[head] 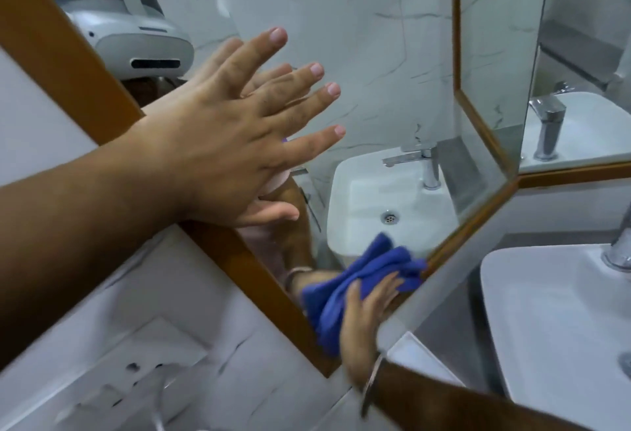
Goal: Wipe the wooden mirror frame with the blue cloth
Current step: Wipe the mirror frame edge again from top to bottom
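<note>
The wooden mirror frame (65, 65) runs diagonally from the upper left down to a lower corner, then up to the right. My left hand (222, 130) lies flat on the mirror glass with its fingers spread, holding nothing. My right hand (362, 321) presses the crumpled blue cloth (341, 297) against the frame's bottom edge near the lower corner. The cloth's reflection shows in the glass just above it. A thin bangle sits on my right wrist.
A white washbasin (553, 321) with a chrome tap (619, 249) stands at the lower right. A white socket panel (112, 376) is on the marble wall at the lower left. The mirror reflects a basin, a tap and the headset.
</note>
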